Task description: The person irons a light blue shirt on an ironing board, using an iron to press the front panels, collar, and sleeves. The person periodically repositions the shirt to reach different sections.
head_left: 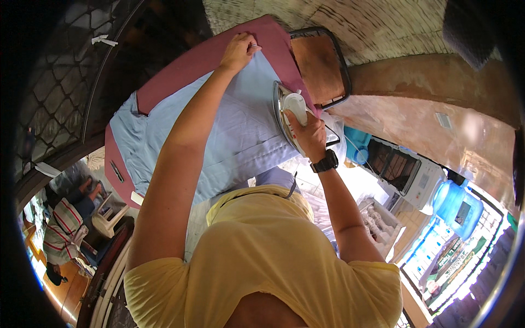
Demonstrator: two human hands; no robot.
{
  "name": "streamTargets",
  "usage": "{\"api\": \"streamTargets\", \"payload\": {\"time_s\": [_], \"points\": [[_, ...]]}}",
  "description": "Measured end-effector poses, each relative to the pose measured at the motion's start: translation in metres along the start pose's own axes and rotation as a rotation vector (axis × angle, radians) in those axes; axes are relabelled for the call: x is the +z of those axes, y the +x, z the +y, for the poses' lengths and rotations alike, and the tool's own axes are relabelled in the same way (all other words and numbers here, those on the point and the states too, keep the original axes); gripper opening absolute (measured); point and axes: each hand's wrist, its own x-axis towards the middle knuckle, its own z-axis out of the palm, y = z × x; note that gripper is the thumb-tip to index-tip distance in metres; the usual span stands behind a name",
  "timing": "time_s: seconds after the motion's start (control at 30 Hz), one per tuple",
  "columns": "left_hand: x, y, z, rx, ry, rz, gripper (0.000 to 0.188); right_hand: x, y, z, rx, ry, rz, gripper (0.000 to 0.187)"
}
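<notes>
A light blue garment (219,131) lies spread over a board covered in maroon cloth (175,82). At the far end, my left hand (239,53) has its fingers closed on the garment's upper edge. My right hand (309,134), with a dark watch on the wrist, is wrapped round the handle of a clothes iron (295,104). The iron rests on the garment near the board's right edge, its tip pointing away from me. Part of its handle is hidden under my fingers. Near my body, the garment hangs over the board's edge.
A dark-framed chair (320,68) stands beyond the board's right side. A slim dark tool (116,170) lies on the board's left end. At right are a white appliance (425,180) and a blue water jug (458,210). Another person (76,194) is at far left, near a plastic chair (109,218).
</notes>
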Motion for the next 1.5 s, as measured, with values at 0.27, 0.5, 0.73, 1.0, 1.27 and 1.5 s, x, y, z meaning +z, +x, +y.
{"api": "streamTargets", "payload": {"time_s": [0.27, 0.5, 0.73, 1.0, 1.27, 1.5], "points": [[-0.012, 0.024, 0.004, -0.322, -0.104, -0.208, 0.028, 0.018, 0.048, -0.019, -0.145, -0.068, 0.101, 0.045], [-0.012, 0.029, -0.028, -0.419, -0.41, -0.184, 0.015, 0.03, 0.088, -0.06, -0.137, -0.042, 0.124, 0.054], [-0.058, -0.01, -0.042, -0.362, -0.156, 0.047, 0.02, 0.034, 0.105, -0.073, -0.118, -0.068, 0.093, 0.061], [-0.065, -0.036, -0.05, -0.48, -0.154, -0.075, 0.023, 0.038, 0.111, -0.071, -0.096, 0.004, 0.051, 0.065], [-0.059, -0.044, -0.042, -0.351, -0.042, -0.009, 0.021, 0.038, 0.133, -0.078, 0.026, -0.144, -0.011, 0.067], [-0.048, -0.042, -0.054, -0.33, 0.111, 0.043, 0.022, 0.029, 0.136, -0.09, 0.015, -0.008, -0.11, 0.073]]}}
